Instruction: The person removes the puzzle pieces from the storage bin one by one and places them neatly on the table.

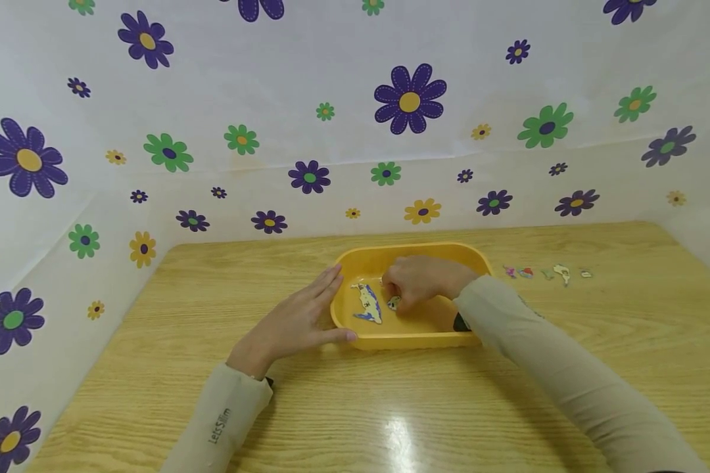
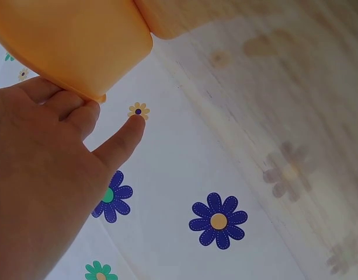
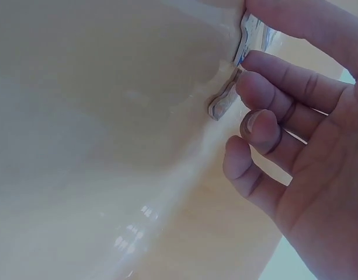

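A yellow tray (image 1: 414,341) stands on the wooden table. My left hand (image 1: 296,323) rests on its left end, extended fingers along the left rim and thumb at the front rim. Inside the tray, my right hand (image 1: 423,279) reaches down with curled fingers. Its thumb and index finger close around a small flat cut-out piece (image 1: 394,303). A larger blue and cream cut-out (image 1: 368,305) lies to the left of those fingers on the tray floor. Up close in the right wrist view, a thick-edged piece (image 3: 224,99) lies by the fingertips.
Several small cut-outs lie in a row to the right of the tray, among them a pink one (image 1: 510,271), a red one (image 1: 526,272) and a cream one (image 1: 562,274). Behind the table (image 1: 390,394) hangs a white cloth with printed flowers (image 1: 410,102).
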Tool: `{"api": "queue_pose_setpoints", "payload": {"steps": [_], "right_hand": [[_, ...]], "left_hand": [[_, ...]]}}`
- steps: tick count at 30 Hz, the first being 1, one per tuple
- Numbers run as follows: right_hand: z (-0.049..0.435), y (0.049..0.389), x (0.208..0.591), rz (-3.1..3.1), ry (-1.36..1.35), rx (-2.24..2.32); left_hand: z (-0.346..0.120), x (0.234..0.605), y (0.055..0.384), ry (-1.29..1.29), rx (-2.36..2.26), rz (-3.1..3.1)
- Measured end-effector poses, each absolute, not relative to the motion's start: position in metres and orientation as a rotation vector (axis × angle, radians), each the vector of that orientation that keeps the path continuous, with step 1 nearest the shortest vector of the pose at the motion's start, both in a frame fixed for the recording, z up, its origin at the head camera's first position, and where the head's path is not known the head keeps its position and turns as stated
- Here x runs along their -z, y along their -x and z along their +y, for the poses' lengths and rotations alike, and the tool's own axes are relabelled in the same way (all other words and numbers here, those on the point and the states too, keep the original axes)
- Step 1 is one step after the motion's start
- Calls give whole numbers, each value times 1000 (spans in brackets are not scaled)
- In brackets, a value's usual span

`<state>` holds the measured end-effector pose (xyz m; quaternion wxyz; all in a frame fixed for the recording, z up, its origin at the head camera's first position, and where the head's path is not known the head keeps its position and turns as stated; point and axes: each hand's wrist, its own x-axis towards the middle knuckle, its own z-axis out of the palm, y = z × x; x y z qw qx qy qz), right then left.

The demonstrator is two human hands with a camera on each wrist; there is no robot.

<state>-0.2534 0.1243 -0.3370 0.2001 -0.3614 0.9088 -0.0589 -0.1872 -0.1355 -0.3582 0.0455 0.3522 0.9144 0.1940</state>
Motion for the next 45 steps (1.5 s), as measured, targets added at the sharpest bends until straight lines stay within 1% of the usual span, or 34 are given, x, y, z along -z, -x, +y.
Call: {"api": "queue_pose_setpoints", "payload": {"steps": [4,14,41,45], "right_hand": [[124,253,337,2556,1004,176],[138,259,327,2586,1101,437],[179,256,280,2683,975,431],[188,255,276,2702,996,447]], "left_hand": [[-136,358,186,-1076,-598,2788],[-136,358,186,-1072,-616,2785],[-135,359,187,-1076,-612,2800],[-136,360,187,-1081,-617,2793]]}}
